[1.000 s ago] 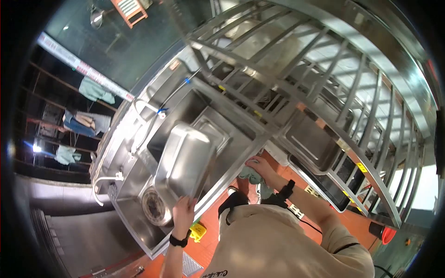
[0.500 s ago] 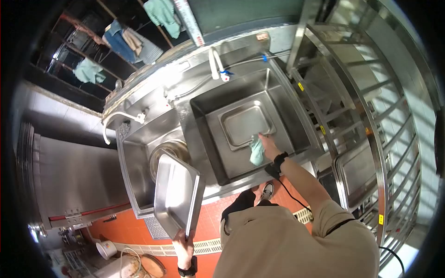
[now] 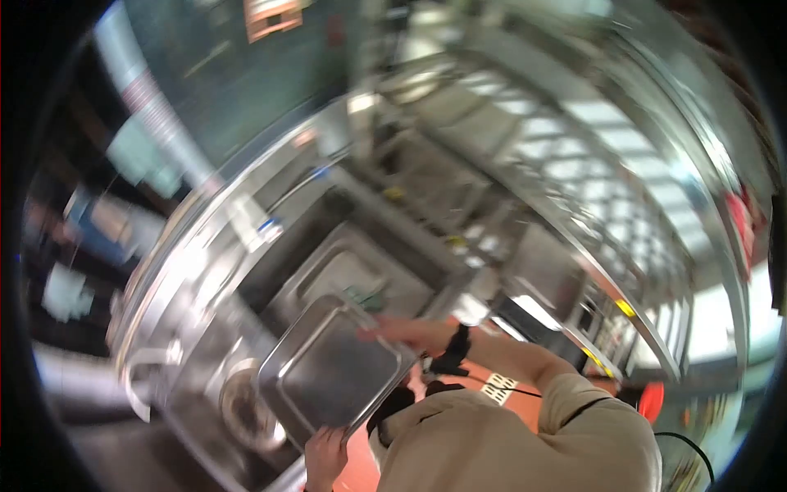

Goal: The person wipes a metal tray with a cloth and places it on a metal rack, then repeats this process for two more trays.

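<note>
One left hand (image 3: 326, 455) is seen nearest, its fingers curled over the near rim of a rectangular steel pan (image 3: 340, 369), which is held over the front of a double sink (image 3: 197, 348). By the pan's right edge, the right hand (image 3: 381, 330) is blurred; whether it is closed on anything cannot be told. Just beyond, a green cloth (image 3: 366, 296) is partly hidden by the pan. Farther right, a metal rack (image 3: 592, 271) is seen.

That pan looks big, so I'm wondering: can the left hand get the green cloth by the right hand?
Probably not as things stand: the left hand holds the pan by its edge, and the pan lies between that hand and the cloth.
</note>
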Demonstrator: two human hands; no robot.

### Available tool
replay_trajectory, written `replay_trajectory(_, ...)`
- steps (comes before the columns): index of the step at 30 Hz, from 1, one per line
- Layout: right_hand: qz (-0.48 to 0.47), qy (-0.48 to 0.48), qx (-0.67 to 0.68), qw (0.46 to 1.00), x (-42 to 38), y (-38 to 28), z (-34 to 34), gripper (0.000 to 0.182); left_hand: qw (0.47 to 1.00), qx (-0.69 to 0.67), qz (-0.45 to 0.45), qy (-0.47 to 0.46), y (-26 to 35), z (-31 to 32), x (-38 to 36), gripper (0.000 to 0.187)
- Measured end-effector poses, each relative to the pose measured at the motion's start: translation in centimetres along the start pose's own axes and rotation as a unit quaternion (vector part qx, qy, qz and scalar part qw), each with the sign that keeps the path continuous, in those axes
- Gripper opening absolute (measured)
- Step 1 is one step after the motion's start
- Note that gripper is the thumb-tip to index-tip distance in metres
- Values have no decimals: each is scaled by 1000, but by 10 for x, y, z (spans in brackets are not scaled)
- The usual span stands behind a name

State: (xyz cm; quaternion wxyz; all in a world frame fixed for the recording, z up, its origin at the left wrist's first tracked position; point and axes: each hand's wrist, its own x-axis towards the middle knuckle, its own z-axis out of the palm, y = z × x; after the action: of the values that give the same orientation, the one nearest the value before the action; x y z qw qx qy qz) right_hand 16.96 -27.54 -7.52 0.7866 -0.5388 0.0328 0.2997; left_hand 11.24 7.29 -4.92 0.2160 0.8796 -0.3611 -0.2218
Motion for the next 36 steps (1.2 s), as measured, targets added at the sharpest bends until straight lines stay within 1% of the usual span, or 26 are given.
replay_trajectory(1,-16,81,-83,993,-22,23,-19,76,1000,14,16,-17,0,3,17,29)
replay_trajectory(2,-29,137,-77,987,-43,13,-23,76,999,30,26,-35,2,2,35,23)
replay_trajectory(4,27,266,-91,959,-77,-11,-9,74,985,0,97,-141,8,-5,63,39)
replay_trajectory(5,19,351,-52,935,-88,14,-18,77,973,-40,212,-83,25,-16,78,35)
replay_trajectory(6,15,369,-42,928,-107,13,-14,77,955,-31,278,-96,38,-34,94,37)
replay_trajectory(8,-89,387,25,917,-162,4,-2,77,957,-40,283,-56,46,-46,118,44)
replay_trajectory(9,-105,399,67,908,-179,17,-2,75,954,-33,290,-66,44,-47,130,44)
replay_trajectory(10,-122,409,108,898,-193,29,-2,74,969,-89,222,60,40,-41,146,48)
replay_trajectory(11,-129,432,115,885,-210,30,4,72,960,-145,150,188,39,-34,161,53)
replay_trajectory(12,-140,437,122,880,-220,38,7,72,960,-137,162,182,39,-27,169,53)
replay_trajectory(13,-151,471,121,861,-229,48,12,71,935,-338,62,84,39,-18,176,58)
replay_trajectory(14,-160,503,122,840,-237,59,17,70,856,-515,-47,-21,46,-12,181,63)
replay_trajectory(15,-188,522,118,824,-244,72,19,69,864,-487,-119,-31,56,-5,184,56)
replay_trajectory(18,-172,579,123,787,-287,94,28,66,897,-423,-80,-96,81,23,195,49)
replay_trajectory(19,-153,602,110,776,-308,101,28,65,946,-310,-26,-89,89,35,200,42)
replay_trajectory(20,-134,623,96,765,-330,111,30,64,949,-301,-24,-93,113,40,199,42)
replay_trajectory(22,-218,629,182,724,-370,162,21,58,944,-295,92,-117,170,62,204,40)
replay_trajectory(24,-210,654,249,683,-422,205,10,54,949,-240,143,-143,202,105,222,40)
replay_trajectory(26,-160,739,106,645,-473,179,25,64,929,-276,192,-152,261,140,230,39)
replay_trajectory(28,116,826,-56,549,-521,214,22,73,928,-247,220,-171,318,169,241,39)
replay_trajectory(29,151,824,-113,535,-539,222,25,69,928,-236,231,-173,338,192,248,39)
replay_trajectory(30,142,820,-104,545,-551,226,26,53,927,-226,242,-174,357,216,255,39)
replay_trajectory(32,104,864,-143,471,-570,281,0,37,919,-264,184,-228,397,245,261,41)
replay_trajectory(33,103,864,-143,472,-579,293,-9,37,920,-263,183,-228,406,261,265,41)
replay_trajectory(35,33,877,-177,446,-596,304,-29,27,853,-402,117,-311,417,290,275,46)
replay_trajectory(36,30,876,-176,447,-603,308,-41,27,855,-401,117,-309,421,301,279,46)
